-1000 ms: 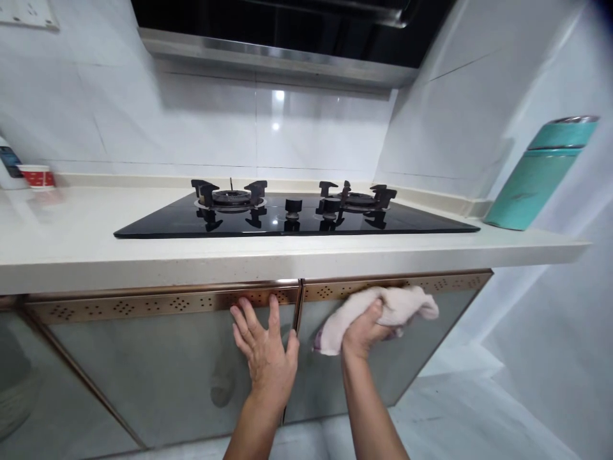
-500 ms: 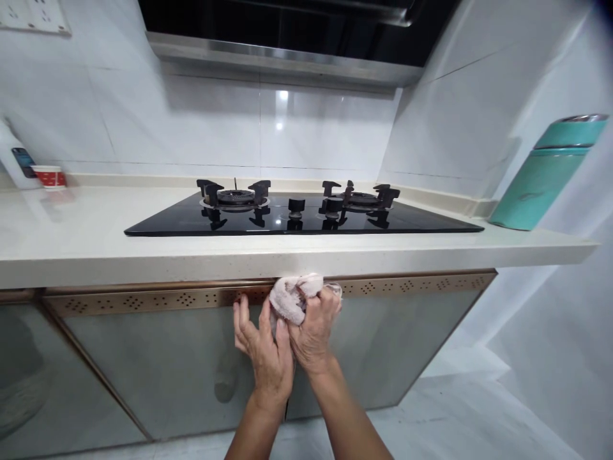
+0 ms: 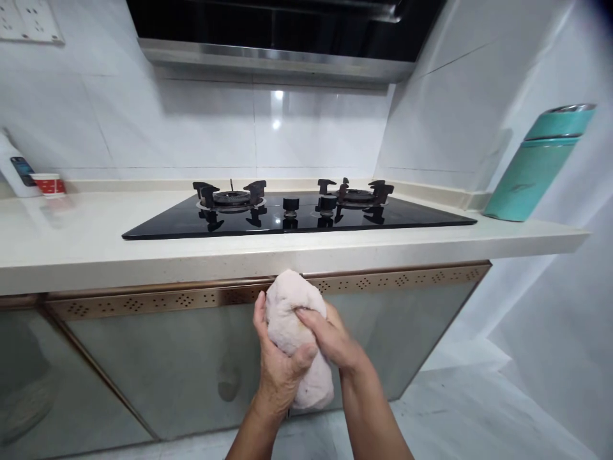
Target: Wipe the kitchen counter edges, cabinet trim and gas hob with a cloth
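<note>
A pale pinkish cloth, folded into a thick bundle, is between my two hands just in front of the cabinet doors. My left hand grips its left side, with the thumb lying across the front. From the right, my right hand holds it, thumb pressed into a fold in the middle; its other fingers are mostly hidden behind the cloth. The lower end of the cloth hangs below my hands. Right behind the bundle runs the perforated bronze-coloured cabinet trim, under the counter edge.
A black gas cooktop with two burners is set in the pale counter, under a dark range hood. At the right end stands a turquoise canister. A white bottle and a red-and-white cup stand at the far left.
The cloth, crumpled small against the trim before, is now unfolded into a larger bundle and lower. My left hand, earlier with fingers spread beside it, has closed on it.
</note>
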Motion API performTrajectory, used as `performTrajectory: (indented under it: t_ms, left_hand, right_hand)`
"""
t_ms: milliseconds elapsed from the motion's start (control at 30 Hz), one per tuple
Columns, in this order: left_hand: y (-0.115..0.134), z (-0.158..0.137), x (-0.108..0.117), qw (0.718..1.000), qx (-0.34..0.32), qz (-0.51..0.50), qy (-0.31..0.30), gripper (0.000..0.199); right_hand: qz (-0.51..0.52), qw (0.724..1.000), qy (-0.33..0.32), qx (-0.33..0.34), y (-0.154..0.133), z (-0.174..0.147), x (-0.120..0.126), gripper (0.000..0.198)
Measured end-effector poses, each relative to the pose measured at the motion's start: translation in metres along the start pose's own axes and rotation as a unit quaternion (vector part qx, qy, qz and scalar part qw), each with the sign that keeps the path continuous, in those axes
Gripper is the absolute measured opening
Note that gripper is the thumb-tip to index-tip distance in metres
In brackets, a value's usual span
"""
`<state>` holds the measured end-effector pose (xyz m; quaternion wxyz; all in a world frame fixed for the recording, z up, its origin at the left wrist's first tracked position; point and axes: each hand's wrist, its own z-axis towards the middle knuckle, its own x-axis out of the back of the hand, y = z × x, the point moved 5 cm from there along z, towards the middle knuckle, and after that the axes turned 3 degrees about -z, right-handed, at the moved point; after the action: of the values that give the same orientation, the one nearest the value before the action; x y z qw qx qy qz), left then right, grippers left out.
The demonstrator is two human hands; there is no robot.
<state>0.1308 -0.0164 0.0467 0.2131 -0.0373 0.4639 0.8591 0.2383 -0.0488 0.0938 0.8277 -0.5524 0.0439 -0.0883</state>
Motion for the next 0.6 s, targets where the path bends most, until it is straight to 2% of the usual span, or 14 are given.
performTrajectory:
  t_ms: [67,133,200,267,367,467,533,600]
  left_hand:
    - [0.007,0.0,-0.005,0.998,0.024,-0.032,-0.056,0.125]
    - [0.012,0.001,-0.01,0.988,0.073,-0.034,-0.131,0.127]
    - [0.015,0.002,-0.012,0.977,0.118,-0.027,-0.178,0.121]
    - [0.015,0.005,-0.013,0.972,0.157,-0.033,-0.172,0.106]
    - [0.01,0.01,-0.008,0.978,0.186,-0.035,-0.084,0.082]
    - [0.012,0.016,0.008,0.989,0.141,-0.015,0.052,0.068]
    - [0.02,0.019,0.025,0.986,0.07,0.021,0.15,0.062]
    - [0.031,0.02,0.041,0.969,-0.011,0.083,0.231,0.054]
  right_hand:
    - [0.058,0.998,0.001,-0.035,0.005,-0.003,0.005,0.043]
    - [0.086,0.993,0.046,-0.065,0.009,-0.004,0.015,0.049]
    - [0.061,0.99,0.105,-0.075,0.011,-0.005,0.026,0.049]
    - [-0.016,0.988,0.141,-0.057,0.009,-0.005,0.034,0.045]
    - [-0.126,0.978,0.164,-0.004,0.006,-0.004,0.034,0.045]
    - [-0.218,0.949,0.217,0.066,0.004,-0.008,0.035,0.048]
    - [-0.303,0.901,0.292,0.108,0.005,-0.014,0.044,0.049]
    - [-0.39,0.835,0.365,0.133,0.009,-0.019,0.056,0.048]
